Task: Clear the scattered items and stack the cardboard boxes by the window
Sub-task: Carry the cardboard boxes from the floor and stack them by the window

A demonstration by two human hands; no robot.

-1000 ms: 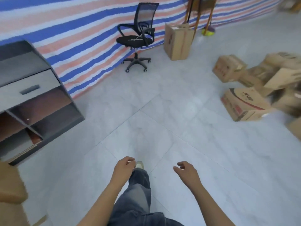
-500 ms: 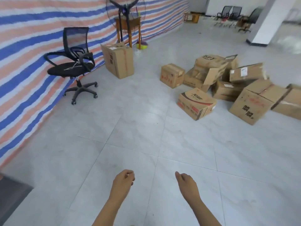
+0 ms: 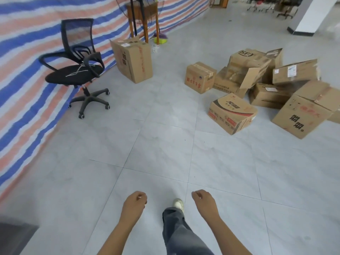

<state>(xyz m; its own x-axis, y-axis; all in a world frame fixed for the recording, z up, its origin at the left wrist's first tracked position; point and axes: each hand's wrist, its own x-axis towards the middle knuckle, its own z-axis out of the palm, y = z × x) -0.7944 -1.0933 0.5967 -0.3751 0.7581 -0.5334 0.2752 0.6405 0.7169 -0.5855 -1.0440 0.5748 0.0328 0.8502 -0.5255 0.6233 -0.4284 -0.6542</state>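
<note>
Head view: the left hand (image 3: pixel 135 205) and right hand (image 3: pixel 204 203) hang low, fingers loosely curled, holding nothing. The jumbled pile of brown cardboard boxes (image 3: pixel 266 85) lies well ahead of the fingertips, off to the right. Nearest the right fingers sits a tilted brown carton with a black swoosh and red print (image 3: pixel 232 113). It is probably light, stiff-walled but dented, so take it with both palms under opposite bottom edges. Beyond it, a crumpled brown box (image 3: pixel 248 57) reads "SF", and a flat brown box (image 3: pixel 294 70) carries a white shipping label, too small to read.
</note>
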